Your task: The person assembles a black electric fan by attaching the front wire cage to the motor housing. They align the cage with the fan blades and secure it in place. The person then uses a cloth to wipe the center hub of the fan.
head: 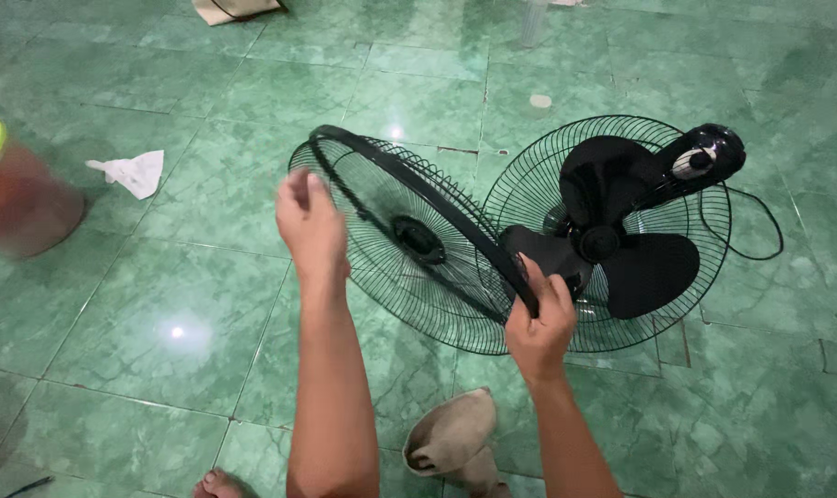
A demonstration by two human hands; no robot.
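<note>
The right hand [540, 325] is clenching the black front fan grille [409, 240] by its rim; the left hand's [310, 221] fingers are grasping the opposite edge.

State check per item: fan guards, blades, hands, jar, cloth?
Front guard: detached, tilted, held at its rim.
Rear guard: on the floor, fan blades mounted.
Left hand: raised in front of the front guard, contact unclear.
Right hand: gripping the front guard's rim.
Jar: upright, green lid on.
White cloth: crumpled on the floor.
</note>
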